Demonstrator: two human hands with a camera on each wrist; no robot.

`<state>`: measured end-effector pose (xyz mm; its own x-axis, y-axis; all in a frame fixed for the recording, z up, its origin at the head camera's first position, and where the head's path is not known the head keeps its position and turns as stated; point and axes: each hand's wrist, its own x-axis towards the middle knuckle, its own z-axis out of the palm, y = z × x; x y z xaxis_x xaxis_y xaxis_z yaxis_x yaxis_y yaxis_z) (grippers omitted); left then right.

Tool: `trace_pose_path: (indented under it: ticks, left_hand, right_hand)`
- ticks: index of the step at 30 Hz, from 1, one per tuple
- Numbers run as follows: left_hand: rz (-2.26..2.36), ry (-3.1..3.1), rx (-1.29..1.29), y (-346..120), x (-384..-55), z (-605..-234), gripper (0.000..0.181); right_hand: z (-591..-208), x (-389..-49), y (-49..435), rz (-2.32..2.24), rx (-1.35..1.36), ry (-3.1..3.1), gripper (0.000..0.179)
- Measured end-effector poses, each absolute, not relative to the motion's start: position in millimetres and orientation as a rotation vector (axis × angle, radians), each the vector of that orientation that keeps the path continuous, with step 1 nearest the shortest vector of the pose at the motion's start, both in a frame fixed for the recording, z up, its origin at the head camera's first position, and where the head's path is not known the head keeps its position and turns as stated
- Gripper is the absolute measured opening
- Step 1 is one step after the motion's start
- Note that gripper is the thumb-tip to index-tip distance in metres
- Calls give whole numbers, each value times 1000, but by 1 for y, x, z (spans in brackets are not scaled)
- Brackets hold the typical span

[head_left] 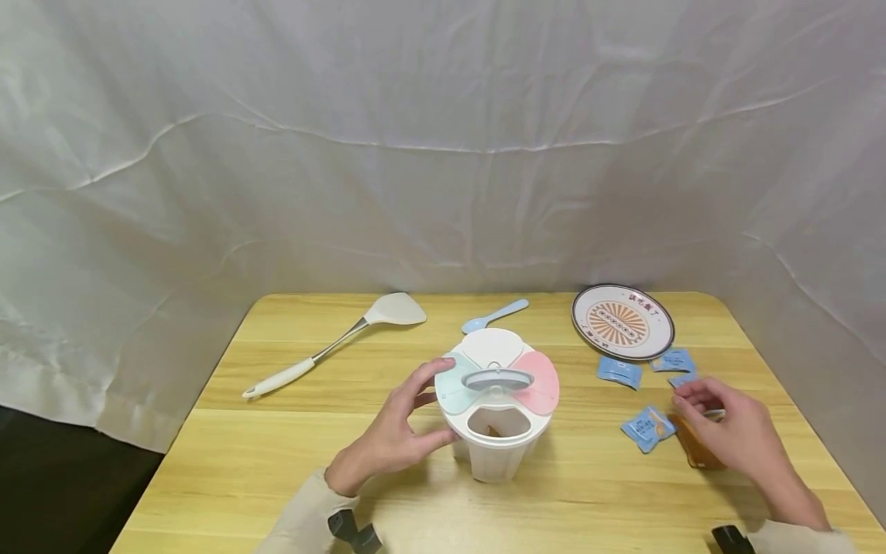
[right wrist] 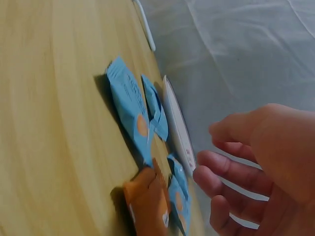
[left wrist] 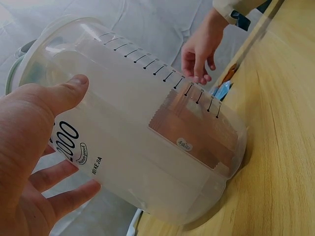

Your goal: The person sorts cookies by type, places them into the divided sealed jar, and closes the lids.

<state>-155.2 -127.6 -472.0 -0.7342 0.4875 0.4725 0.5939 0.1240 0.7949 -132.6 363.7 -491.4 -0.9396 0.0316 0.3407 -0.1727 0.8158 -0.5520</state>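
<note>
Holding round-lidded translucent tub (left wrist: pixel 130 118), left grip (head_left: pixel 398 438), crimped packets (head_left: pixel 619 372)

The left hand (head_left: pixel 398 431) forms a wide C, its thumb nearer the body and well apart from the curved fingers, with a pale sleeve (head_left: pixel 301 517) behind its wrist. Well to that hand's right, the right hand (head_left: pixel 737 431) is angled forward and inward, its fingers loosely bent, thumb near their tips, forearm trailing behind.
</note>
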Motion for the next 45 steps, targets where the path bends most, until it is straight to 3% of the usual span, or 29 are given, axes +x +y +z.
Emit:
trace_pose_path:
  ticks: [25,34,40,45]
  left_hand:
    - [-1693,-2284,-1101,-127,-155,-473,90]
    - [-1690,-2273,-1111,-127,-156,-473,91]
    - [-1690,-2275,-1106,-127,-155,-473,91]
    - [-1686,-2268,-1110,-127,-155,-473,91]
  right_hand:
    - [-498,-123,381,617,-1,-2909,22]
    - [-495,-124,388,611,-117,-3068,42]
    - [-498,-122,388,686,-119,-3054,38]
    - [-496,-122,388,776,-151,-3059,49]
